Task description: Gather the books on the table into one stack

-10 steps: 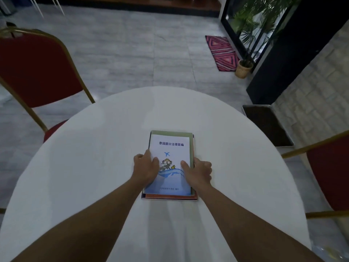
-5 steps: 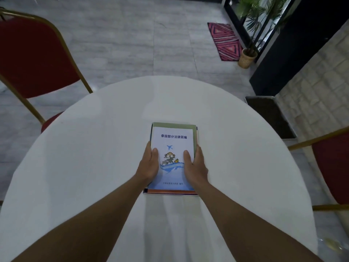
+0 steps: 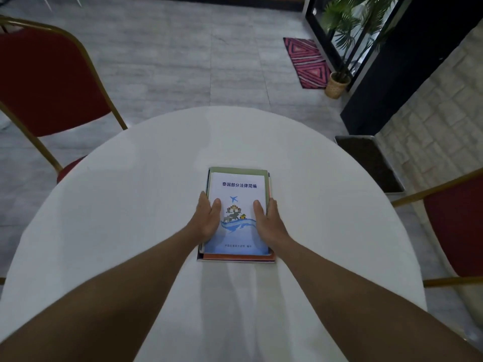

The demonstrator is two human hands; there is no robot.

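A stack of books (image 3: 238, 189) lies in the middle of the round white table (image 3: 130, 205). The top book is white and blue with Chinese lettering, a small plane and a wave picture. A green cover edge (image 3: 267, 184) shows under it at the far and right sides, and an orange one (image 3: 235, 257) along the near edge. My left hand (image 3: 207, 222) clasps the stack's left side with the thumb on the top cover. My right hand (image 3: 269, 223) clasps the right side the same way.
Red chairs with gold frames stand at the left (image 3: 49, 82) and at the right (image 3: 454, 226) of the table. On the tiled floor beyond are a patterned mat (image 3: 308, 62), a potted plant (image 3: 337, 84) and a dark tray (image 3: 371, 163).
Both hands have slid forward along the sides of the stack, from near its front corners to its middle. The stack has stayed in place.
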